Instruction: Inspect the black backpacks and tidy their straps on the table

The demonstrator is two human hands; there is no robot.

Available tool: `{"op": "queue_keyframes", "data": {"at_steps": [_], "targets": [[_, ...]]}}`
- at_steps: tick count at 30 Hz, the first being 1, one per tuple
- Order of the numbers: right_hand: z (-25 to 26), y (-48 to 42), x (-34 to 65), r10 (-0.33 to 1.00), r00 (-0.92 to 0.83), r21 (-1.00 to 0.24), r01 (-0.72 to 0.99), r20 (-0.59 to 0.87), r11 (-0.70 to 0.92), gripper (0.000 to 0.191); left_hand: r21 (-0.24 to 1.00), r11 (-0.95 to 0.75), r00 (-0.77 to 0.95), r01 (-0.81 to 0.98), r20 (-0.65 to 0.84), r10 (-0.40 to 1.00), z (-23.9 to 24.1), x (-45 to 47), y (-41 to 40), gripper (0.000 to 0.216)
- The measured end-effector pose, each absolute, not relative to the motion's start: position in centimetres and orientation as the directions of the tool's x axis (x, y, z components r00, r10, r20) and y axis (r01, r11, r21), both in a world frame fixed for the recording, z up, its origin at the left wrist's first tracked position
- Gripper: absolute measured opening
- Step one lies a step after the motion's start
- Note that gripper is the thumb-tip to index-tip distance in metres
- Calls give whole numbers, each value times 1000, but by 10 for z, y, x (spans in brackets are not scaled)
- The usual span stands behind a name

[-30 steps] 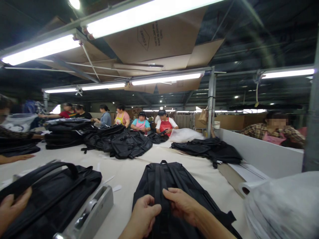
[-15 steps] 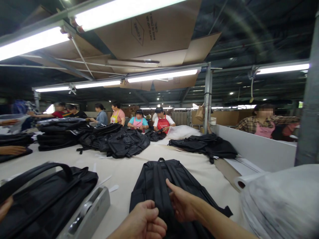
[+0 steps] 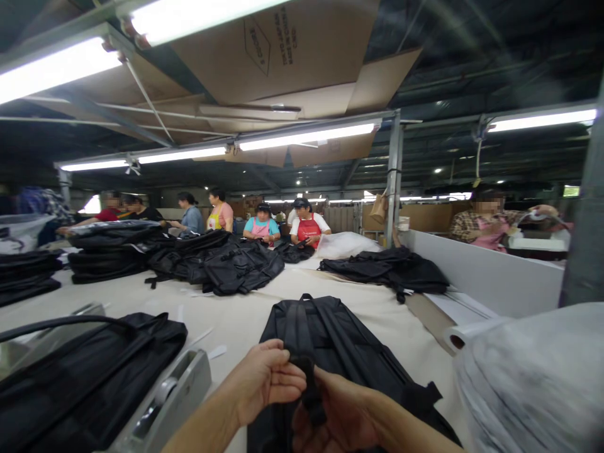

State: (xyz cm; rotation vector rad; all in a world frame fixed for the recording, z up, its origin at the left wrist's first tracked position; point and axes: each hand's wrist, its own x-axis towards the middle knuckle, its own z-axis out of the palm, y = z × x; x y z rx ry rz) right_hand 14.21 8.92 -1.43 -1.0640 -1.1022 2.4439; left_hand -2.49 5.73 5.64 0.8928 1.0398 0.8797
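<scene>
- Backpack [image 3: 330,340] lies flat on the cream table [image 3: 236,314], straps up, its near end under both hands.
- Left hand [image 3: 267,380] pinches a strap [image 3: 309,384] above the backpack's near end; right hand [image 3: 342,415] grips the same strap from below.
- Left of the backpack: bare cloth, then a metal dispenser [image 3: 174,396] and another black bag [image 3: 89,371].
- Right of it, a paper roll [image 3: 465,336] and plastic heap [image 3: 533,377] crowd the edge.
- Beyond the backpack, open table up to the bag piles [image 3: 226,264].

A single head-worn camera looks forward and slightly down along a long table [image 3: 245,314]. Both hands sit very near at 6 o'clock, the left hand [image 3: 264,380] beside the right hand [image 3: 346,418]. Co-workers [image 3: 306,228] stand far off at 12 o'clock, ceiling lights [image 3: 306,135] above.
</scene>
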Motion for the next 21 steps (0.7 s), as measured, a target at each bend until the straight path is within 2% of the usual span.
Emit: {"op": "queue_keyframes", "data": {"at_steps": [3, 5, 8, 11, 13, 15, 18, 20, 21], "targets": [[-9, 89, 142, 473, -767, -685, -59, -434, -726, 96, 910, 353, 290, -218, -284, 914, 61, -26, 61, 17], [-7, 89, 144, 465, -733, -664, -26, -496, -748, 101, 915, 333, 313, -226, -255, 915, 60, -27, 66, 23], [-9, 84, 147, 508, -642, -642, -33, -574, -766, 109, 936, 271, 252, -223, -213, 944, 57, -29, 73, 28], [-10, 77, 146, 559, -702, -636, -194, -441, -747, 113, 945, 244, 225, -217, -194, 955, 51, -27, 76, 30], [-2, 80, 143, 622, -731, -664, -320, -281, -676, 106, 943, 228, 265, -243, -162, 951, 46, -23, 75, 36], [9, 91, 139, 729, -652, -698, -422, -210, -578, 88, 943, 206, 305, -263, -121, 945, 38, -19, 73, 42], [19, 110, 132, 830, -460, -720, -454, -316, -525, 52, 983, 135, 286, -122, -96, 953, 20, -17, 76, 45], [11, 114, 126, 835, -430, -700, -476, -343, -533, 45, 995, 86, 215, -44, -74, 974, 7, -19, 84, 49], [1, 112, 123, 830, -455, -681, -498, -323, -538, 50, 995, 77, 177, -58, -66, 982, 1, -21, 88, 52]]}}
